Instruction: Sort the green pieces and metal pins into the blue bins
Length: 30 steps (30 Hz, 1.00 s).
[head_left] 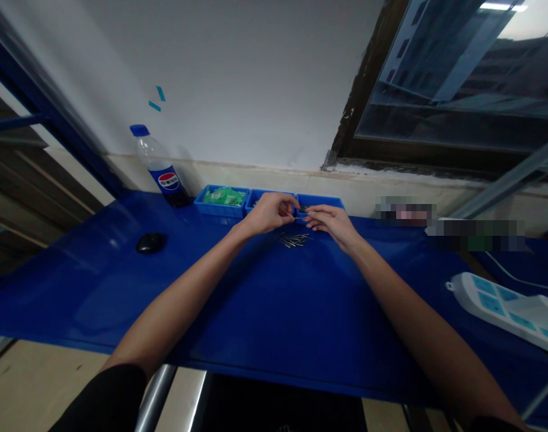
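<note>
From where I stand, the left hand point(274, 211) has its fingers curled toward the thumb, and the right hand point(331, 222) faces it, fingers bunched. A sliver seems to sit between their tips, but I can't tell which hand pinches it. Thin pins point(294, 240) lie loosely crossed on the blue surface point(274, 312), just on the near side of the hands. A loose pinch could drop something that small, and a dipping wrist could scatter the pile. Three bins, the left bin point(220, 208) holding green packets point(225, 197), hem the far side; the widest room runs toward the front edge, well apart from the pins.
</note>
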### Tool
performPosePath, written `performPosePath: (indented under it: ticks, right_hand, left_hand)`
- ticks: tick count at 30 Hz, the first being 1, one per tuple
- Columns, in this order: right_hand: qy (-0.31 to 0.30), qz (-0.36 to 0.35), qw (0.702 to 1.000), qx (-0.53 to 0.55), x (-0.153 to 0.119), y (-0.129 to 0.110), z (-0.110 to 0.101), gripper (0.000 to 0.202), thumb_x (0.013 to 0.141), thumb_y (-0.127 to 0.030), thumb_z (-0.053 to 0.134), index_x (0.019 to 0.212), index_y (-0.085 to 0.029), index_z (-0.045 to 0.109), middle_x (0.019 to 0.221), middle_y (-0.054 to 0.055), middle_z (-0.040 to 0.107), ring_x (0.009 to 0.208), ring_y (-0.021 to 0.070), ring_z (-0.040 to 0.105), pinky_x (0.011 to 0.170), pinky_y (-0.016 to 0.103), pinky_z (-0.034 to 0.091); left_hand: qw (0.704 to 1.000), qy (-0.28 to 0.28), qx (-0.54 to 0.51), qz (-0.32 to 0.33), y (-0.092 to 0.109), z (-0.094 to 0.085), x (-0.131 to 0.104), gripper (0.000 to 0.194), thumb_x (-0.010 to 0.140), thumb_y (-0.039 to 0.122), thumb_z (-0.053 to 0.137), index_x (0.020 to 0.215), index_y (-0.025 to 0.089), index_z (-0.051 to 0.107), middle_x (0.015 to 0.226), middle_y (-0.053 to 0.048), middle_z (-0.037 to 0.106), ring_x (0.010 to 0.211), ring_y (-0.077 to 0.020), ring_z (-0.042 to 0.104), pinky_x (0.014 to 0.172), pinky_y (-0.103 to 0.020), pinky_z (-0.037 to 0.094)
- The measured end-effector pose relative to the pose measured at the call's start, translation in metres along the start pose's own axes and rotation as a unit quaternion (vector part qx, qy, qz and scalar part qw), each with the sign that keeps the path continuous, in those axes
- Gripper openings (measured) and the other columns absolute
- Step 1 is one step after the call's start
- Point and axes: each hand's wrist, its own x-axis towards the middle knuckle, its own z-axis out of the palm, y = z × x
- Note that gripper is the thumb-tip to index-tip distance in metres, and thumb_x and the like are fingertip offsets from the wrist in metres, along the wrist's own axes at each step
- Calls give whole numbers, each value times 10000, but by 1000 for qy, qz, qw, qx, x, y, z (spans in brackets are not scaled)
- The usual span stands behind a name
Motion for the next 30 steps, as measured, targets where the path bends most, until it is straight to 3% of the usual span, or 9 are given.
performPosePath:
  ticks: [13,17,20,24,27,30]
  right_hand:
    - [-49,-3,998,46,-4,5,2,291,687,-359,890,919,-203,809,919,86,803,792,185,728,767,331,567]
    - [-35,-2,998,50,-2,4,3,292,721,-436,865,875,-194,808,880,87,797,758,171,714,717,299,549]
    - [8,-18,999,29,0,0,1,329,753,-503,825,824,-183,792,831,95,787,699,167,693,651,283,526]
    - [101,-51,993,29,3,-2,-3,315,754,-484,807,864,-190,777,880,93,794,694,163,693,624,268,512]
    - [146,-49,987,48,5,0,-6,308,750,-440,798,946,-203,766,936,85,802,697,156,695,617,259,511]
    - [149,-35,987,57,5,1,-7,293,751,-422,793,942,-203,754,927,81,800,669,145,682,605,252,502]
  left_hand:
    - [1000,-11,-8,17,3,0,-1,234,810,164,673,1038,118,701,841,-43,715,689,-118,654,702,-243,522]
    - [995,-16,93,9,8,-6,-2,122,840,189,669,943,127,690,815,-46,711,718,-139,642,707,-250,490]
    - [975,-81,207,-13,9,-11,-4,95,820,212,717,874,136,699,796,-49,711,710,-159,632,696,-265,465]
    - [945,-203,255,-31,1,-9,-6,190,756,174,765,943,151,743,857,-54,744,763,-171,671,688,-252,469]
    - [933,-237,266,-54,-4,-3,-7,267,713,88,741,971,157,760,877,-58,757,782,-173,688,676,-241,473]
    - [930,-238,270,-71,-2,1,-9,299,714,34,679,975,152,765,880,-78,758,771,-185,692,679,-258,480]
